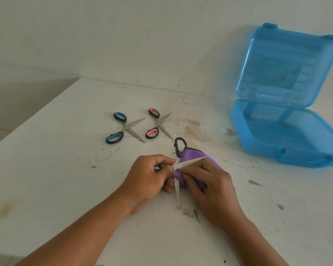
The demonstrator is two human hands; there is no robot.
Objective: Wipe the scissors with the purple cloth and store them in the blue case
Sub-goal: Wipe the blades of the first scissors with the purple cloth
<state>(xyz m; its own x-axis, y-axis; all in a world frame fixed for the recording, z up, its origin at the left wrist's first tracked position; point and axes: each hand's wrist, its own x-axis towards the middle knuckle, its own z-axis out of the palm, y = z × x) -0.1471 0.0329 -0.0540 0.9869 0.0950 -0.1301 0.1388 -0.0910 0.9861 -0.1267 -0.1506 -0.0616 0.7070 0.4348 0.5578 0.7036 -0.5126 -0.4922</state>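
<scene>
Left hand (pixel 148 174) pinches open black-handled scissors (pixel 178 164) near pivot; right hand (pixel 210 184) presses purple cloth (pixel 196 160) against blade. Blue-handled scissors (pixel 126 127) and pink-handled scissors (pixel 159 123) lie unwiped-looking on table (pixel 46 169). Blue case (pixel 288 121) open, empty. Judgement: first of three pairs under way.

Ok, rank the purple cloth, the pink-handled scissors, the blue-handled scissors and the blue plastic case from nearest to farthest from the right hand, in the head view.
From the right hand:
1. Purple cloth, under its fingers, touching.
2. Pink-handled scissors, lying open beyond the hands.
3. Blue-handled scissors, lying open farther left, and the open blue plastic case, far right: too close to call.
</scene>
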